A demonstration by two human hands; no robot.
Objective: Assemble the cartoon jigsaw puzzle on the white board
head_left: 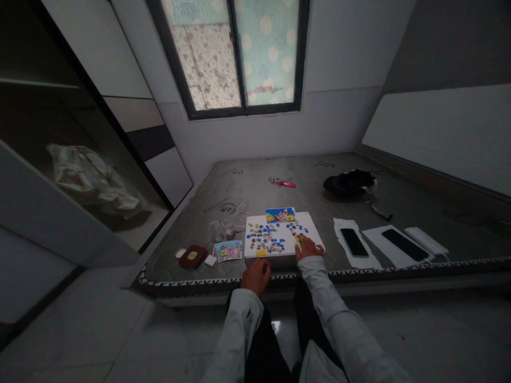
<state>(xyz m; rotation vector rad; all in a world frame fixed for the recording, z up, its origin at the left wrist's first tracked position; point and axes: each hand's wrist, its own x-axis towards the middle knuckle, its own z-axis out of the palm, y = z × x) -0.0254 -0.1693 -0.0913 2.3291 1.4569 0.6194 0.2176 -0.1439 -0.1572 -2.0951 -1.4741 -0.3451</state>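
White board (309, 219) lying on grey mattress (279, 170), near its front edge; blue puzzle pieces (266, 239) lying scattered on board; picture card (280, 214) sitting at board's far edge. Right hand (309, 247) resting flat on board's near right corner, fingers spread loose, gripping nothing. Left hand (255, 275) sitting at board's near edge, fingers curling under; cannot tell whether grasping anything. Second card (228, 250) and brown case (192, 256) lying left of board; phone (353, 242) and second phone (405, 244) lying on white sheets to right.
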